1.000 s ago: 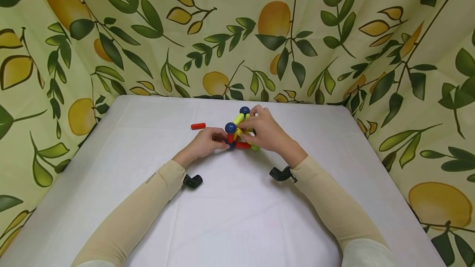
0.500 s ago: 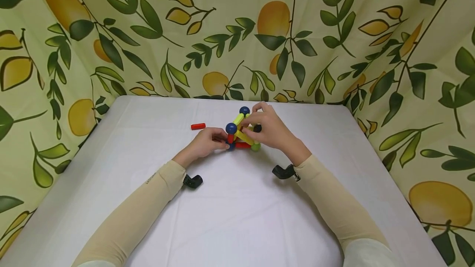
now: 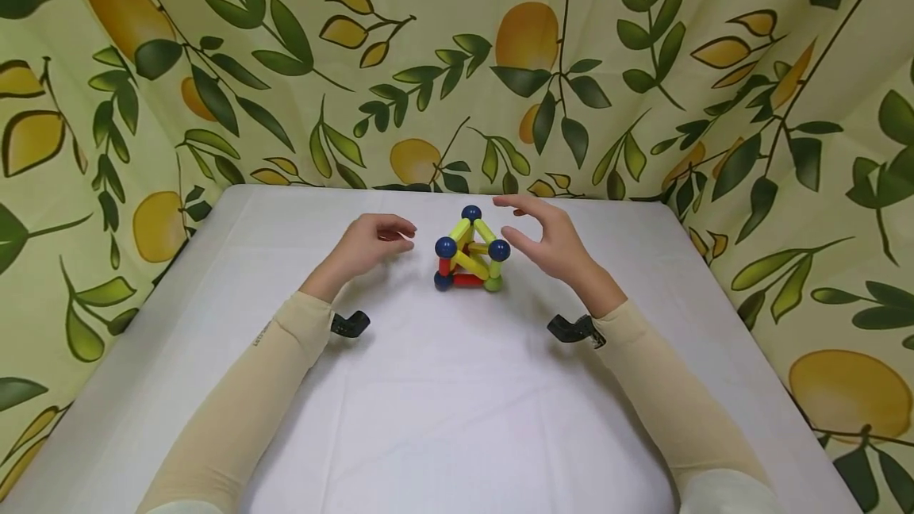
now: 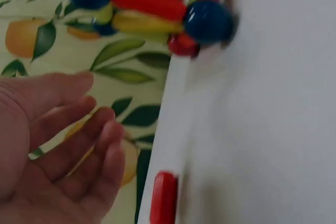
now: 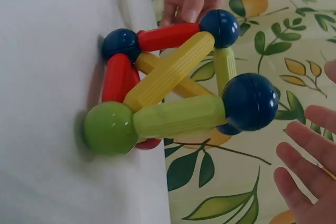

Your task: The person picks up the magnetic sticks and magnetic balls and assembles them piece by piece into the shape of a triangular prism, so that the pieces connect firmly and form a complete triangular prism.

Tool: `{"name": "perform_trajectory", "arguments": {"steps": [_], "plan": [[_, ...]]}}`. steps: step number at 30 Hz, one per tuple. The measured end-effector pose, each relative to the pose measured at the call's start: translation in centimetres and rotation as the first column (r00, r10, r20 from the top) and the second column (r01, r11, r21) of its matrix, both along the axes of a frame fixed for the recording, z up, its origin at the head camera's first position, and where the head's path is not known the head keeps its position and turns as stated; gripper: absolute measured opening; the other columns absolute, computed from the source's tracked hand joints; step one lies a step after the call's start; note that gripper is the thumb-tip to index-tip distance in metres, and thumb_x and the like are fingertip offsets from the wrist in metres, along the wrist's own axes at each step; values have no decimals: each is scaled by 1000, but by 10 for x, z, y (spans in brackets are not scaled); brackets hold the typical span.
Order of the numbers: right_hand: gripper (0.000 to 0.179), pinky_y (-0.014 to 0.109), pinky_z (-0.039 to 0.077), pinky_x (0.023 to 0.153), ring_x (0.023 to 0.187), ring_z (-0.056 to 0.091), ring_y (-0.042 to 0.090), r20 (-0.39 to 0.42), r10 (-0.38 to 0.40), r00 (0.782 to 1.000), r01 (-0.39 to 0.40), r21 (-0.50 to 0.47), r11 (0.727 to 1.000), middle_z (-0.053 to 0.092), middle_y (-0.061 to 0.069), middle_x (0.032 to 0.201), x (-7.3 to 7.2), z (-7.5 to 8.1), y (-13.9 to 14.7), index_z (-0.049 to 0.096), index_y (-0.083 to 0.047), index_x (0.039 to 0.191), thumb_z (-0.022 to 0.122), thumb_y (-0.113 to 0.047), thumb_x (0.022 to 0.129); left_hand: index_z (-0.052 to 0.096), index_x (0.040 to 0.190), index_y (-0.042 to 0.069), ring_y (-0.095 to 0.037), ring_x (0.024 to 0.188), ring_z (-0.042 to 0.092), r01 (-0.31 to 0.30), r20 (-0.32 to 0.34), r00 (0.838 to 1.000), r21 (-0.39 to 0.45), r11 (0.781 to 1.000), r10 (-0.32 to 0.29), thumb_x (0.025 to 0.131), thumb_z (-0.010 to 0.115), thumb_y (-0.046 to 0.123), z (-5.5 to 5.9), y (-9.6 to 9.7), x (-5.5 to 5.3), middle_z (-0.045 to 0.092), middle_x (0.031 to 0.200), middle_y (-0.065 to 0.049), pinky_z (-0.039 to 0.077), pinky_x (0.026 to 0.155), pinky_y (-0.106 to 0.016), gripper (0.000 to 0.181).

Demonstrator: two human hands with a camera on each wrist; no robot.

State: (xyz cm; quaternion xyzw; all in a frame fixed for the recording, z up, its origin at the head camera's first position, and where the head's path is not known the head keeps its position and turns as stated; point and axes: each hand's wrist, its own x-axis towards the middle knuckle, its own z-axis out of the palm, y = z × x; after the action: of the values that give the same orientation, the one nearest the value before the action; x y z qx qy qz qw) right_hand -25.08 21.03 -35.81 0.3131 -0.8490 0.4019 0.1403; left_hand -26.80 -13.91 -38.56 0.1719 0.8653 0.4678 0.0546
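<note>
A frame of magnetic building sticks and balls (image 3: 471,265) stands on the table between my hands. Blue balls top it in a triangle, joined at the back by two lime sticks (image 3: 485,230). At its base sit a green ball (image 5: 110,128) and another blue ball (image 5: 121,44), linked by a red stick (image 5: 119,78). A yellow stick (image 5: 170,70) slants across one side. My left hand (image 3: 367,244) hovers left of the frame, fingers relaxed and holding nothing. To the frame's right, my right hand (image 3: 548,236) is spread, thumb near the right blue ball (image 3: 499,250).
One loose red stick (image 4: 164,198) lies on the table by my left hand, hidden behind that hand in the head view. White cloth covers the table (image 3: 443,403). A fruit-patterned curtain (image 3: 443,62) hangs along the back and sides.
Both hands have let go of the frame and drawn apart, the left one moving left and back over the loose red stick, the right one to the right. The frame stays in place.
</note>
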Motion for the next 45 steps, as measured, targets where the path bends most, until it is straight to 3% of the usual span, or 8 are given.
{"name": "perform_trajectory", "arguments": {"steps": [4,7,11,21,28,38,41,45], "plan": [[40,54,51,105,125,64,30,34,-14,999,16,-40,999,72,8,134,3,-6,9,68,-7,144,65,-11,104,76,130,2,-31,114,67,-130,-9,992,-68,989,129,102,75,14,2,-18,-7,74,124,-13,52,101,-48,31],[36,49,55,99,114,68,26,79,-70,994,72,-25,997,75,8,122,4,-11,16,70,-7,140,65,-8,105,77,129,3,-33,119,64,-178,-20,984,-137,974,176,101,74,15,-4,-23,-10,73,125,-14,49,103,-50,31],[30,42,56,94,106,69,22,159,-131,979,131,6,991,76,8,116,3,-21,25,74,-6,134,67,-9,105,76,131,4,-36,122,61,-172,-41,985,-241,955,167,101,75,15,-13,-21,-14,72,127,-15,49,104,-51,32],[20,39,57,88,98,73,23,270,-102,957,106,-1,994,78,7,113,-9,-44,35,79,-3,120,70,-10,104,76,132,1,-36,115,63,-138,-94,990,-389,911,110,103,70,10,-17,-23,-21,74,123,-19,49,105,-51,31],[19,33,57,89,99,72,27,375,4,927,0,-10,1000,79,11,111,-14,-52,32,80,-4,118,76,-7,100,80,124,1,-37,119,63,-164,-96,986,-376,912,138,103,72,7,-22,-25,-21,74,123,-19,48,108,-53,23],[29,30,59,82,97,69,31,472,149,869,-107,-114,988,75,17,108,-12,-60,30,75,3,124,78,-2,96,81,117,3,-33,107,63,-156,-26,988,-284,946,155,98,78,9,-24,-29,-24,76,110,-14,50,98,-49,20],[29,31,59,84,98,69,29,482,174,859,-133,-118,984,74,15,109,-13,-64,29,76,2,123,81,-3,95,82,118,5,-31,105,62,-151,-23,989,-228,962,149,98,79,10,-17,-27,-21,76,110,-11,50,95,-46,21],[27,31,56,89,101,69,30,494,173,852,-148,-89,985,74,12,112,-14,-69,27,78,-2,121,84,-8,95,82,118,8,-30,99,62,-118,-76,991,-144,982,108,98,80,11,9,-15,-10,76,109,-9,50,86,-44,20]]}}
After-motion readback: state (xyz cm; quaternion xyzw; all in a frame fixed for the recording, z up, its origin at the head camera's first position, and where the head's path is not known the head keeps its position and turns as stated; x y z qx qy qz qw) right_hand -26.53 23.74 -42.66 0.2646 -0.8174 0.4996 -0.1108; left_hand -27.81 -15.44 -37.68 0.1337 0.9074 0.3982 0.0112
